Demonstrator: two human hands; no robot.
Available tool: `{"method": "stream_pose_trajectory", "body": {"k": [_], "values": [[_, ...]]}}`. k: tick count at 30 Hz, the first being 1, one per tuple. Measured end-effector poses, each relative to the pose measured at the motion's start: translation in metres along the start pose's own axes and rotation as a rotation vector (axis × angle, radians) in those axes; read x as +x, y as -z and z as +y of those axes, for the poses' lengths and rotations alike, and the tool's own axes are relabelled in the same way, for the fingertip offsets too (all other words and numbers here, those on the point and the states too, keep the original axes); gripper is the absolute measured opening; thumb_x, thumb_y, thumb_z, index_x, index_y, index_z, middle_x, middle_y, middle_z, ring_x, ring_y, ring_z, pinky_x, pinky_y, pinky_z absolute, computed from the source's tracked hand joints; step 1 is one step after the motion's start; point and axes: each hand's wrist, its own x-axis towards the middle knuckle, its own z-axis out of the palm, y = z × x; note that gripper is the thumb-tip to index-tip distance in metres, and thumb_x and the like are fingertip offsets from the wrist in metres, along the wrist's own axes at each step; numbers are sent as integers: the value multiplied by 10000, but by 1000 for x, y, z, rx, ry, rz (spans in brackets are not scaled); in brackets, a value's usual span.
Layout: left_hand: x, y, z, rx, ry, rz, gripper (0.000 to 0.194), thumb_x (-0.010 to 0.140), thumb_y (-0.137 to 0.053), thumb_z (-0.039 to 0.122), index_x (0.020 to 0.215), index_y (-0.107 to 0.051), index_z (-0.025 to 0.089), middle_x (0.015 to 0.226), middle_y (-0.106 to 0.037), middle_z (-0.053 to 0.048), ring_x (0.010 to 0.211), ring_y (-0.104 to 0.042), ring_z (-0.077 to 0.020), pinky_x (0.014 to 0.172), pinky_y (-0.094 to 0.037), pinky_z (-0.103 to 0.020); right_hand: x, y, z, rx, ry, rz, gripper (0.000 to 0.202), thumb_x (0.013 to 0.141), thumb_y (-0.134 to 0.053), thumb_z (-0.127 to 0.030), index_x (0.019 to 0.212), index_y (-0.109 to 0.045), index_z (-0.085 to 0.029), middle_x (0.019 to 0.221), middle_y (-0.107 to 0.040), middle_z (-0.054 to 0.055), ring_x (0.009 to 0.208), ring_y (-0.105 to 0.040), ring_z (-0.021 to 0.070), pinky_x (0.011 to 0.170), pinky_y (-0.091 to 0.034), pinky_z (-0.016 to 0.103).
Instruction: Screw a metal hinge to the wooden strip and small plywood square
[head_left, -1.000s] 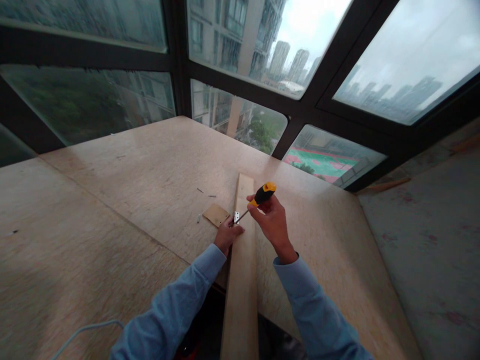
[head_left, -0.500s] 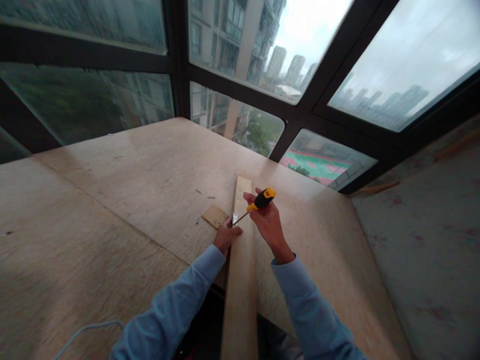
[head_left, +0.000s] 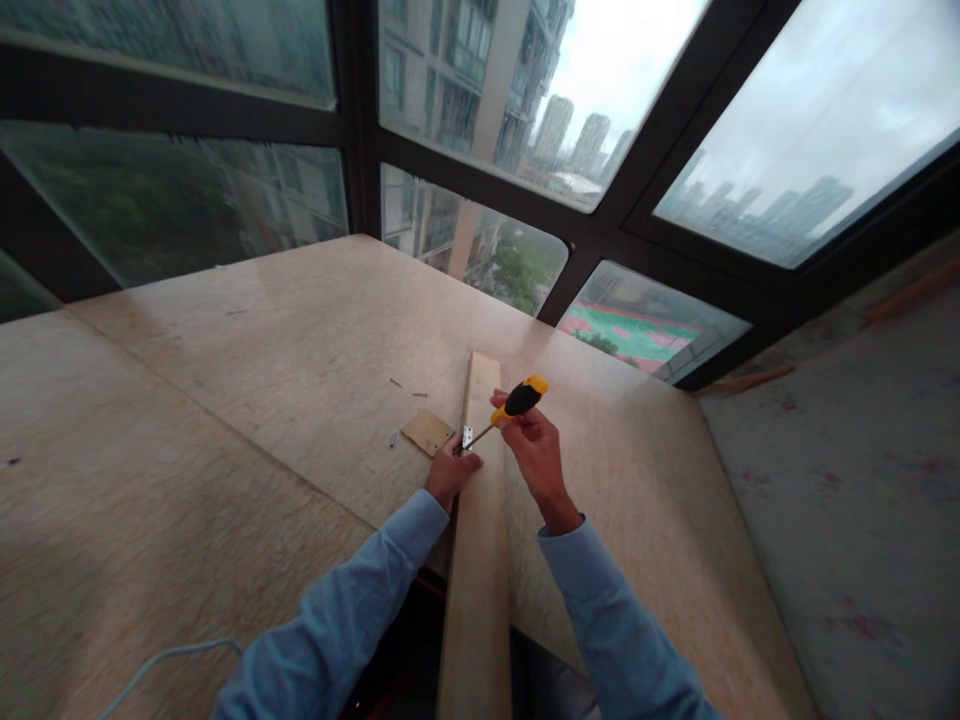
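A long wooden board [head_left: 480, 580] runs from near my body toward the windows. Near its far end a small silver hinge [head_left: 468, 435] lies along the left edge. My left hand [head_left: 452, 474] grips the board at that edge, thumb on top and fingers close to the hinge's near end. In my right hand [head_left: 541, 455] is a screwdriver [head_left: 523, 398] with a yellow and black handle, held at a slant. Its shaft points down-left, the tip at the hinge beside my left fingers. Whether a screw sits under the tip is too small to tell.
Left of the hinge lies a small square wooden piece [head_left: 427, 432] with holes. Loose screws [head_left: 420, 394] are scattered near it on the pale tabletop [head_left: 285, 350]. A light cable [head_left: 180, 652] curves at the lower left. Windows and a patterned wall [head_left: 840, 480] border the table.
My right hand's fingers have closed in more around the screwdriver handle, which has turned slightly. My left hand and the hinge keep their places on the board.
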Motion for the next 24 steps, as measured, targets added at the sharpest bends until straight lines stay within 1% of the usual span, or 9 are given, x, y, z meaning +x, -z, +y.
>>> {"method": "stream_pose_trajectory", "body": {"k": [2, 7, 9, 12, 14, 17, 20, 22, 24], "values": [[0, 0, 0, 15, -11, 6, 537, 535, -709, 120, 1070, -670, 102, 781, -716, -25, 653, -647, -185, 597, -520, -265, -2, -1, 3, -22, 6, 31, 291, 740, -791, -388, 958, -700, -218, 1088, -727, 69, 1021, -684, 228, 906, -566, 414], [0, -1, 1, 23, -19, 15, 516, 535, -687, 116, 1051, -669, 100, 780, -718, -32, 640, -638, -185, 577, -514, -268, -7, -4, 8, 12, -9, 173, 314, 649, -873, -347, 780, -622, -211, 801, -702, -4, 763, -684, 176, 755, -585, 344], [0, -1, 1, 39, -22, 22, 482, 538, -689, 112, 1019, -676, 100, 771, -717, -32, 633, -629, -175, 569, -506, -256, -8, -4, 8, 25, -1, 146, 272, 696, -836, -360, 821, -648, -210, 863, -731, 21, 805, -694, 189, 772, -582, 355], [-1, -1, 2, 51, -24, 21, 432, 543, -697, 110, 974, -679, 102, 771, -715, -29, 627, -623, -165, 571, -501, -247, -7, -3, 7, -12, 10, 56, 264, 806, -727, -380, 1008, -695, -214, 1054, -742, 71, 948, -696, 216, 861, -566, 401], [-3, -2, 3, 43, -21, 23, 445, 545, -699, 108, 990, -677, 106, 769, -714, -24, 628, -626, -167, 573, -504, -248, -6, -2, 6, -67, 34, 37, 287, 816, -718, -380, 1054, -692, -221, 1119, -723, 78, 1008, -681, 224, 901, -553, 414], [-4, -3, 6, 50, -18, 29, 472, 549, -695, 98, 1020, -675, 106, 745, -707, -15, 628, -626, -171, 563, -498, -244, -5, -1, 6, -143, 58, 88, 322, 751, -791, -383, 1006, -686, -217, 1083, -708, 68, 975, -675, 221, 850, -568, 387], [-4, -3, 6, 62, -7, 28, 460, 554, -688, 93, 1014, -671, 102, 742, -709, -21, 622, -623, -171, 565, -499, -246, -5, 0, 7, -160, 48, 178, 298, 716, -823, -384, 898, -674, -200, 904, -710, 39, 818, -675, 196, 754, -575, 349], [-2, -3, 4, 58, -2, 26, 444, 555, -690, 94, 998, -669, 100, 758, -714, -31, 624, -625, -172, 572, -503, -251, -6, 1, 9, -160, 59, 167, 254, 763, -784, -377, 909, -678, -199, 880, -717, 37, 797, -678, 188, 780, -573, 357], [0, -2, 2, 54, 6, 31, 435, 554, -701, 98, 988, -665, 101, 768, -714, -38, 628, -629, -176, 574, -504, -257, -7, 1, 11, -148, 89, 92, 233, 837, -706, -362, 1009, -678, -207, 994, -734, 63, 898, -693, 200, 868, -563, 384]]}}
